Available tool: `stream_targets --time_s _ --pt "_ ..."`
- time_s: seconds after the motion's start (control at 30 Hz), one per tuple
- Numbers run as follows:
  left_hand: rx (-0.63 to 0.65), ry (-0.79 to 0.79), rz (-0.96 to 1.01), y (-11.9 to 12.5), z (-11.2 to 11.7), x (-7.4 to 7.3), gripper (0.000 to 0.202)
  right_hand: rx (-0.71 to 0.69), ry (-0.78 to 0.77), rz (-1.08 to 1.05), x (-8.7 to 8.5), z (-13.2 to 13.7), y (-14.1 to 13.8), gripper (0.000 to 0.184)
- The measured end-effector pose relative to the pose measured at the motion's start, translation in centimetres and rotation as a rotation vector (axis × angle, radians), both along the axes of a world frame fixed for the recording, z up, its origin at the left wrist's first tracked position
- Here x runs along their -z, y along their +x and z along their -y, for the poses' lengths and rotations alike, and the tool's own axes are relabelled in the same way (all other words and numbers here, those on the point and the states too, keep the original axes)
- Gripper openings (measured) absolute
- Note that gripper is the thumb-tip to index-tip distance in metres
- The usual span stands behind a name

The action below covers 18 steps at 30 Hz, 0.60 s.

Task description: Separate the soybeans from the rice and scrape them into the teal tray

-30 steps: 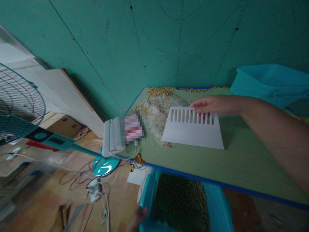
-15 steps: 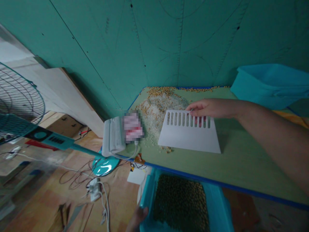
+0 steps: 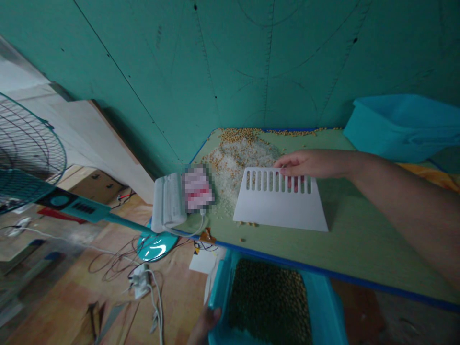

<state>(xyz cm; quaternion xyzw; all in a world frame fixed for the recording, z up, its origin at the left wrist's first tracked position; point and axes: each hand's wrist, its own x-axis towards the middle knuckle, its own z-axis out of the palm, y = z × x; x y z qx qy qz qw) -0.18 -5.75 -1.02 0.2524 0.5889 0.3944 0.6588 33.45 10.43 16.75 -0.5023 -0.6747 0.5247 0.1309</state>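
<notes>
My right hand (image 3: 305,165) grips the slotted top edge of a white plastic scraper (image 3: 280,208), fingers showing through its slots. The scraper leans over the green tabletop (image 3: 359,230), and a few yellow beans (image 3: 247,224) lie along its lower edge. Behind it spreads a pile of clear granules mixed with beans (image 3: 240,155). At the bottom, my left hand (image 3: 206,321) holds the left rim of a turquoise bin (image 3: 221,292) below the table edge. Many dark-looking beans (image 3: 269,297) fill the bin. Most of my left fingers are hidden.
A second turquoise bin (image 3: 402,129) stands at the back right by the green wall (image 3: 230,62). On the table's left are a white device (image 3: 168,203) and a blurred-out screen (image 3: 197,189). A fan (image 3: 32,153), cables and a power strip (image 3: 140,282) are at left.
The scraper and my right hand have shifted slightly toward the table's front edge. A bean now lies nearer that edge. My left hand and the bin look unmoved.
</notes>
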Motion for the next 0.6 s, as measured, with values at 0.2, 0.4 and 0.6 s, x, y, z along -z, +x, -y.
stream_targets --time_s 0.2,0.4,0.6 --pt "-0.014 0.004 -0.01 -0.32 -0.09 0.52 0.028 -0.008 -0.028 -0.009 -0.02 0.14 -0.11 0.016" --pt "-0.03 -0.009 0.02 -0.4 0.03 0.35 0.028 -0.025 -0.047 -0.032 -0.11 0.31 -0.36 0.016" --pt "-0.044 -0.066 0.102 -0.06 0.07 -0.31 0.023 -0.056 -0.053 -0.043 0.24 0.38 -0.99 0.016"
